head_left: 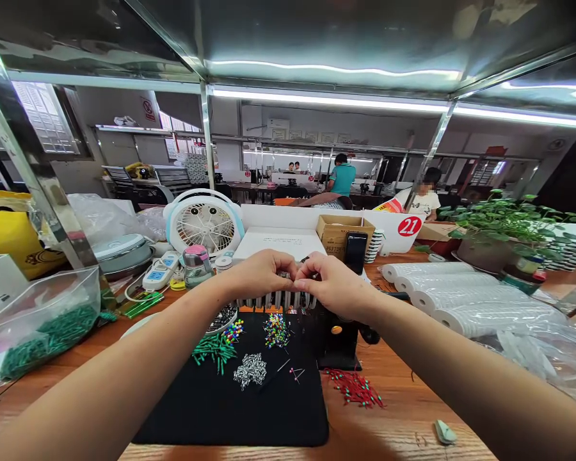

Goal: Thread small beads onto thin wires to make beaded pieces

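Our left hand (259, 272) and right hand (333, 287) meet fingertip to fingertip, both pinched narrow; what they grip we cannot tell. Green pins (215, 349) lie below on the black mat (211, 416). We judge this a fine assembly step; the next move calls for steadiness.

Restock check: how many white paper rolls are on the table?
4, lying side by side on the right of the wooden table: farthest roll, second roll, third roll, nearest roll. More may be hidden under the clear plastic beside them.
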Tool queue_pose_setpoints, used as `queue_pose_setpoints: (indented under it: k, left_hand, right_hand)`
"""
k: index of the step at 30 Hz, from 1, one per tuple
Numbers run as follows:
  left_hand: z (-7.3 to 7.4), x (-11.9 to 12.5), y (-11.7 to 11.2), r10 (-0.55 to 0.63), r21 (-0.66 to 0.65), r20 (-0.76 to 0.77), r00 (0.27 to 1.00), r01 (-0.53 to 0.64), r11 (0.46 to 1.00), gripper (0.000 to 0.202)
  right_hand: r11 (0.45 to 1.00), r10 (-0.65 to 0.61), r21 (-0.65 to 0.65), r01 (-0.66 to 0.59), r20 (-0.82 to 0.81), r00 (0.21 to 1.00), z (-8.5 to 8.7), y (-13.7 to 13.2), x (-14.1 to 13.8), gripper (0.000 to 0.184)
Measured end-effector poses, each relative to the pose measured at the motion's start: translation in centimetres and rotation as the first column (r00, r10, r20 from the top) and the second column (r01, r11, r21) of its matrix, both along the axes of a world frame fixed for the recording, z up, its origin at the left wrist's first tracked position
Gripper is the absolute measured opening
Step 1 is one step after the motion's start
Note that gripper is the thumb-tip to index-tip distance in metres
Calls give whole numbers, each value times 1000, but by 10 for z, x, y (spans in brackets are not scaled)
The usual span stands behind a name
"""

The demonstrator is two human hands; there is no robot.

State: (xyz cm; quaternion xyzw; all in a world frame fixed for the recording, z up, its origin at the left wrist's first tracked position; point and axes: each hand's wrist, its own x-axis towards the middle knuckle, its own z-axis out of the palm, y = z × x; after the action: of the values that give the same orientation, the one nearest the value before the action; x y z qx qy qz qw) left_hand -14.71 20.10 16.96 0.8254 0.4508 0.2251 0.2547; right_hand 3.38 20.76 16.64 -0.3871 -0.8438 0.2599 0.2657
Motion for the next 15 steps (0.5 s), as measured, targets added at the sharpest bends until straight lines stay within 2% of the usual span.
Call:
queue_pose_setpoints:
  k: [2,4,6,11,15]
  left_hand:
    - [0,-1,1,-13,-33,50,999,15,999,18]
    - [1,-1,3,-17,-126,135,991,34,991,26]
    - [4,1,4,36,-214,184,982,4,977,27]
    - [16,7,5,203,-217,119,972,-174,961,20]
    - [17,9,6,199,-289,179,963,-142,947,20]
  right_hand:
    - [1000,5,19,-5,16,1000,-1,0,0,9]
    - [999,4,47,-6,27,1000,-2,0,-2,10]
    - [996,8,88,-10,21,1000,-5,1,-4,9]
    - [983,5,184,-7,7,1000,-11,4,-10,10]
    - [976,-1,219,-2,12,1000,-12,2,-12,10]
